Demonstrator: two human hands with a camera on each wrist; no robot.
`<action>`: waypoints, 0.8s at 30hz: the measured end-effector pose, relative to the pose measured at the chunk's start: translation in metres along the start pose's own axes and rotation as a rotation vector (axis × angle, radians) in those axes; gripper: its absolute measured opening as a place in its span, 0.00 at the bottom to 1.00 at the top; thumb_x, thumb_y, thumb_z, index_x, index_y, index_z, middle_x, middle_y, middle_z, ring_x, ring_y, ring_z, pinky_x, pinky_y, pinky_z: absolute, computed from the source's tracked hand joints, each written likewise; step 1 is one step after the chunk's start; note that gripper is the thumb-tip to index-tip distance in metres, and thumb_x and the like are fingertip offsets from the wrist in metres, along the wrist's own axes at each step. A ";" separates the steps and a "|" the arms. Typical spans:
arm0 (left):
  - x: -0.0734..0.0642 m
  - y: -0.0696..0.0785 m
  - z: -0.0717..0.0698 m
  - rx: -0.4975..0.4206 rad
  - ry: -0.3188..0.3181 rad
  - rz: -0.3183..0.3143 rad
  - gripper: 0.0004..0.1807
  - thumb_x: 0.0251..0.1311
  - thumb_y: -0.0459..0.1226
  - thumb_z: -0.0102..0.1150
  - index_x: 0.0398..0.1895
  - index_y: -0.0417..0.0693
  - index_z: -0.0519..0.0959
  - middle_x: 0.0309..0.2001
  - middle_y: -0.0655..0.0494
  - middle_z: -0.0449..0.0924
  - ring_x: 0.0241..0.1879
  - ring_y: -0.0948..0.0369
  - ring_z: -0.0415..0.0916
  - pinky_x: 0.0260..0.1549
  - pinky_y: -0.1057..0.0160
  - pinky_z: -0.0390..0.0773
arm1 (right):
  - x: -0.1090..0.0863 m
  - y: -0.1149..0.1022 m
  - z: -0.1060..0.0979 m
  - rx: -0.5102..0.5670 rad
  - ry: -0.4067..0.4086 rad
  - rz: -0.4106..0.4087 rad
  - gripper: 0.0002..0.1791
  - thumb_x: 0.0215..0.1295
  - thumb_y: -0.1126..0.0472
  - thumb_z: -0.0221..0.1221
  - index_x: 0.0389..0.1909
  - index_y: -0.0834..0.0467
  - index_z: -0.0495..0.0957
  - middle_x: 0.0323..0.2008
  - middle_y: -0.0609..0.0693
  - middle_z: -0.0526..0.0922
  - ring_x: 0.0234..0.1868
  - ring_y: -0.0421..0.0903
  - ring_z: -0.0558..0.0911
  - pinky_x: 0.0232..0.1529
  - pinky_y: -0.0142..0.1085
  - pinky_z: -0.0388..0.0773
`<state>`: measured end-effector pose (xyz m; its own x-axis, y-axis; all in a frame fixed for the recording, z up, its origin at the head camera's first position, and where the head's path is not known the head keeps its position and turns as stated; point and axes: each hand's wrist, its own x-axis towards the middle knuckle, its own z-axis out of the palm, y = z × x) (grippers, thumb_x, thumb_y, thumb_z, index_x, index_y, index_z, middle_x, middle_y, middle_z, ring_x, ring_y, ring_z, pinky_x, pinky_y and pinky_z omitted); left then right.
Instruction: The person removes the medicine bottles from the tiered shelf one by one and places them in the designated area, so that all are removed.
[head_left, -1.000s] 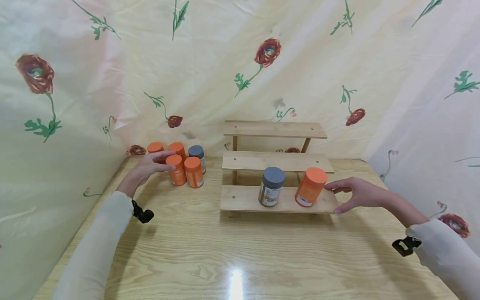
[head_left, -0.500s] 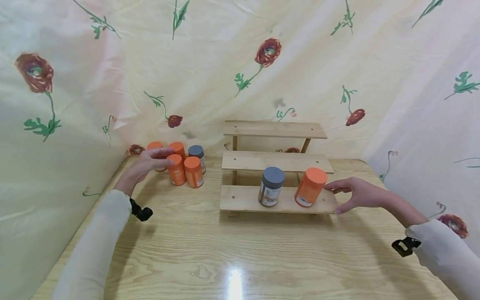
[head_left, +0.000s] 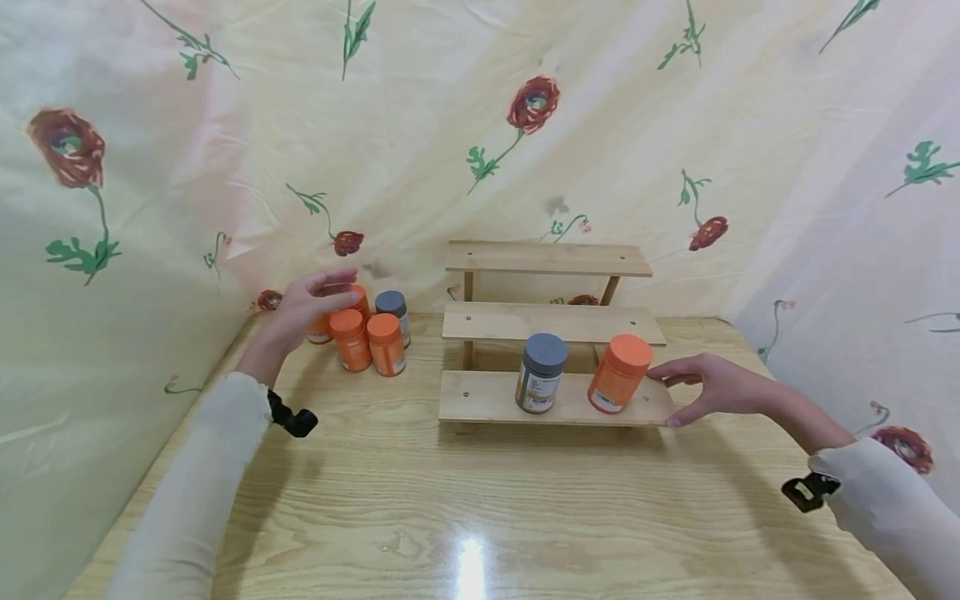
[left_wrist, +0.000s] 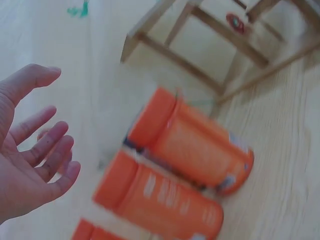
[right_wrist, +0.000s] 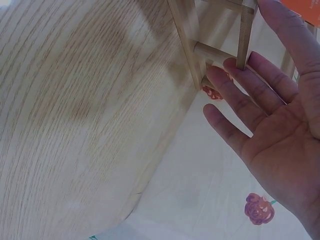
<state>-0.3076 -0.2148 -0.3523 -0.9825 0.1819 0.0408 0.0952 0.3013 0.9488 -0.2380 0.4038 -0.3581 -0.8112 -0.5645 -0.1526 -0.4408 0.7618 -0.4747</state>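
Observation:
My left hand (head_left: 296, 312) hovers above a cluster of jars at the back left, its fingers apart and holding nothing. In the left wrist view this hand (left_wrist: 35, 145) is beside the orange jars' lids, not touching them. The cluster has an orange jar (head_left: 387, 346) in front, another orange jar (head_left: 351, 342) next to it, more orange jars partly hidden by the hand, and a grey-lidded jar (head_left: 393, 308) behind. My right hand (head_left: 723, 385) grips the right end of the tiered wooden rack's lowest shelf (head_left: 480, 398), thumb at its front edge, fingers behind.
On the lowest shelf stand a grey jar (head_left: 542, 373) and a slightly tilted-looking orange jar (head_left: 620, 373). The middle shelf (head_left: 551, 322) and top shelf (head_left: 551, 258) rise behind. Floral cloth (head_left: 420, 150) hangs around the wooden table (head_left: 420, 500).
My left hand, earlier lower with its fingers around a jar lid's height, has lifted above the jars. The right hand stays at the rack's end. The jars have not visibly moved.

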 end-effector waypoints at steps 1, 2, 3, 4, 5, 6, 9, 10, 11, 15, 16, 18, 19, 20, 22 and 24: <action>0.000 0.004 0.004 0.000 -0.001 0.010 0.35 0.67 0.47 0.66 0.75 0.54 0.68 0.75 0.48 0.67 0.71 0.52 0.66 0.72 0.46 0.66 | 0.000 0.000 0.000 0.000 0.000 0.001 0.41 0.52 0.49 0.77 0.65 0.64 0.76 0.63 0.61 0.81 0.60 0.62 0.82 0.59 0.49 0.80; 0.000 0.008 0.008 -0.006 -0.006 0.022 0.34 0.66 0.47 0.66 0.75 0.54 0.69 0.74 0.48 0.67 0.72 0.51 0.66 0.72 0.45 0.66 | 0.000 0.000 0.000 0.001 0.000 0.002 0.41 0.52 0.49 0.77 0.65 0.64 0.76 0.63 0.61 0.81 0.60 0.62 0.82 0.59 0.49 0.80; 0.000 0.012 0.012 -0.012 -0.013 0.036 0.33 0.66 0.46 0.67 0.73 0.54 0.70 0.73 0.49 0.68 0.72 0.51 0.65 0.72 0.45 0.66 | 0.000 0.000 0.000 0.002 0.000 0.004 0.41 0.52 0.49 0.77 0.65 0.64 0.76 0.63 0.62 0.81 0.60 0.62 0.82 0.59 0.49 0.81; 0.001 0.015 0.017 -0.013 -0.022 0.048 0.33 0.66 0.46 0.67 0.73 0.54 0.71 0.73 0.49 0.69 0.72 0.51 0.65 0.72 0.45 0.66 | 0.000 0.000 0.000 0.002 -0.001 0.006 0.41 0.52 0.49 0.77 0.65 0.64 0.76 0.63 0.62 0.80 0.60 0.62 0.82 0.59 0.48 0.81; 0.001 0.018 0.022 -0.019 -0.033 0.061 0.33 0.65 0.45 0.68 0.72 0.53 0.71 0.72 0.49 0.69 0.73 0.51 0.64 0.72 0.46 0.67 | 0.000 -0.001 0.000 0.003 -0.001 0.008 0.41 0.52 0.49 0.77 0.65 0.64 0.76 0.63 0.62 0.80 0.60 0.62 0.82 0.59 0.48 0.81; 0.001 0.021 0.026 -0.017 -0.048 0.076 0.33 0.65 0.45 0.68 0.72 0.53 0.72 0.72 0.50 0.70 0.73 0.51 0.64 0.72 0.46 0.67 | 0.000 -0.001 0.000 0.004 -0.001 0.010 0.41 0.52 0.49 0.77 0.65 0.64 0.77 0.63 0.62 0.80 0.60 0.62 0.81 0.59 0.47 0.81; 0.002 0.028 0.041 -0.033 -0.094 0.126 0.33 0.64 0.43 0.69 0.72 0.50 0.72 0.71 0.50 0.71 0.72 0.52 0.67 0.68 0.50 0.72 | 0.000 -0.001 0.000 0.005 -0.001 0.016 0.41 0.52 0.49 0.77 0.65 0.63 0.77 0.63 0.62 0.80 0.60 0.62 0.81 0.59 0.45 0.81; 0.003 0.030 0.045 -0.037 -0.115 0.137 0.33 0.65 0.42 0.68 0.72 0.49 0.71 0.71 0.50 0.72 0.71 0.52 0.68 0.67 0.52 0.73 | 0.000 0.000 0.000 0.005 -0.001 0.016 0.41 0.52 0.49 0.77 0.65 0.63 0.77 0.63 0.62 0.80 0.60 0.62 0.81 0.59 0.45 0.81; 0.003 0.033 0.050 -0.042 -0.132 0.148 0.33 0.65 0.41 0.68 0.72 0.49 0.71 0.70 0.50 0.72 0.70 0.52 0.69 0.65 0.54 0.75 | 0.000 0.000 0.000 0.006 -0.001 0.016 0.41 0.52 0.49 0.77 0.65 0.63 0.77 0.63 0.62 0.80 0.60 0.62 0.81 0.59 0.46 0.81; 0.003 0.040 0.068 -0.055 -0.212 0.176 0.31 0.65 0.40 0.67 0.72 0.50 0.71 0.69 0.51 0.73 0.67 0.50 0.72 0.63 0.57 0.77 | 0.000 0.000 0.000 0.011 -0.001 0.015 0.41 0.52 0.49 0.77 0.65 0.63 0.76 0.64 0.61 0.80 0.61 0.62 0.81 0.59 0.44 0.81; 0.003 0.042 0.073 -0.058 -0.233 0.184 0.31 0.65 0.39 0.67 0.72 0.50 0.72 0.69 0.51 0.73 0.67 0.49 0.73 0.63 0.56 0.77 | -0.001 0.000 0.000 0.013 -0.001 0.013 0.41 0.52 0.49 0.77 0.65 0.63 0.76 0.64 0.61 0.80 0.61 0.62 0.81 0.59 0.43 0.81; 0.003 0.045 0.081 -0.063 -0.271 0.206 0.31 0.65 0.39 0.68 0.71 0.50 0.72 0.69 0.50 0.74 0.68 0.46 0.72 0.65 0.54 0.76 | -0.001 0.000 0.000 0.018 -0.001 0.012 0.41 0.52 0.49 0.77 0.65 0.63 0.76 0.63 0.61 0.80 0.61 0.62 0.81 0.59 0.40 0.81; 0.003 0.046 0.085 -0.061 -0.290 0.212 0.31 0.65 0.39 0.68 0.71 0.50 0.72 0.69 0.50 0.74 0.68 0.45 0.71 0.65 0.52 0.76 | -0.001 0.000 0.000 0.019 -0.001 0.011 0.41 0.52 0.49 0.77 0.65 0.64 0.76 0.63 0.61 0.80 0.61 0.62 0.81 0.59 0.40 0.81; 0.003 0.047 0.089 -0.055 -0.308 0.222 0.31 0.65 0.39 0.68 0.71 0.49 0.72 0.69 0.50 0.74 0.69 0.44 0.70 0.65 0.51 0.76 | -0.001 -0.001 0.000 0.019 0.000 0.010 0.41 0.52 0.49 0.77 0.65 0.64 0.76 0.63 0.61 0.80 0.60 0.62 0.81 0.59 0.41 0.81; 0.004 0.049 0.097 -0.037 -0.333 0.238 0.31 0.65 0.40 0.68 0.70 0.50 0.73 0.69 0.50 0.74 0.69 0.45 0.70 0.66 0.50 0.76 | -0.001 -0.001 0.000 0.017 0.001 0.011 0.41 0.52 0.50 0.77 0.65 0.64 0.76 0.63 0.61 0.80 0.60 0.62 0.81 0.59 0.42 0.81; 0.005 0.051 0.106 -0.022 -0.357 0.248 0.30 0.64 0.41 0.69 0.70 0.51 0.73 0.68 0.50 0.75 0.68 0.48 0.71 0.65 0.50 0.76 | -0.001 -0.002 0.000 0.015 0.002 0.011 0.41 0.52 0.50 0.77 0.65 0.64 0.76 0.63 0.61 0.80 0.60 0.62 0.81 0.59 0.41 0.81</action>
<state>-0.2903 -0.0997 -0.3364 -0.8131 0.5595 0.1611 0.3139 0.1883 0.9306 -0.2361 0.4034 -0.3570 -0.8167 -0.5554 -0.1564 -0.4259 0.7631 -0.4861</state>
